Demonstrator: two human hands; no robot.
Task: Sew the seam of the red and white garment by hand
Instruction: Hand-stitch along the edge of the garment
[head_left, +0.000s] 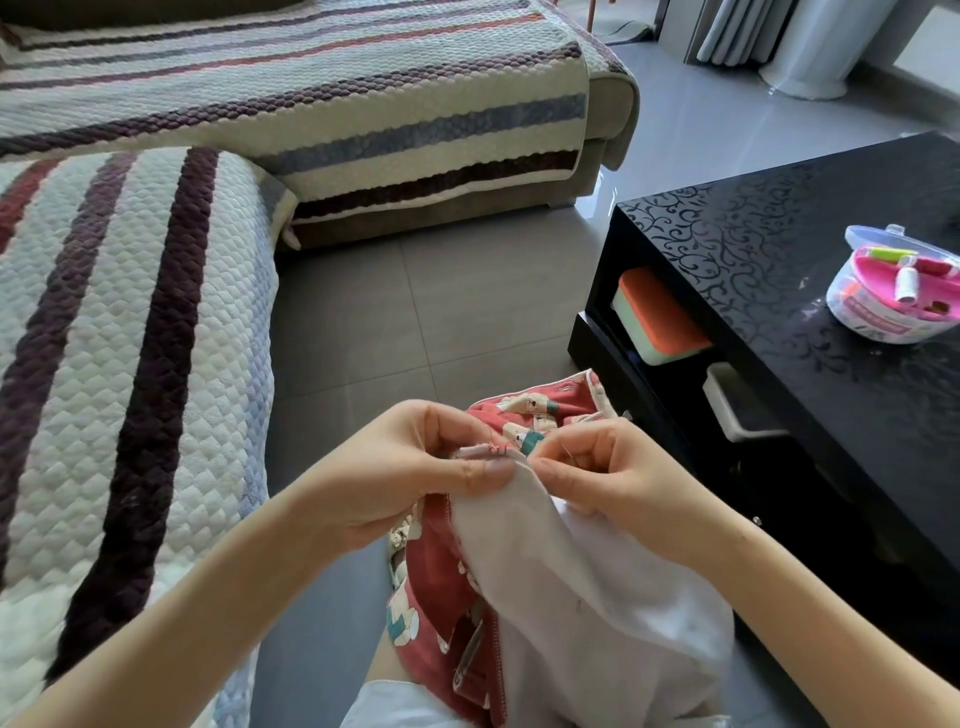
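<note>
A striped sofa (156, 312) spreads left of the red and white garment (519, 545), a black tabletop (779, 291) right of it. The garment lies on the lap; the left hand (405, 467) and right hand (618, 467) each hold its seam edge in a pinching grip. A sewing box (893, 291) sits farther right.

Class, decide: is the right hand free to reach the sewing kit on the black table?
Probably not yet: the right hand pinches at the garment seam. Nothing stands between it and the sewing kit.
</note>
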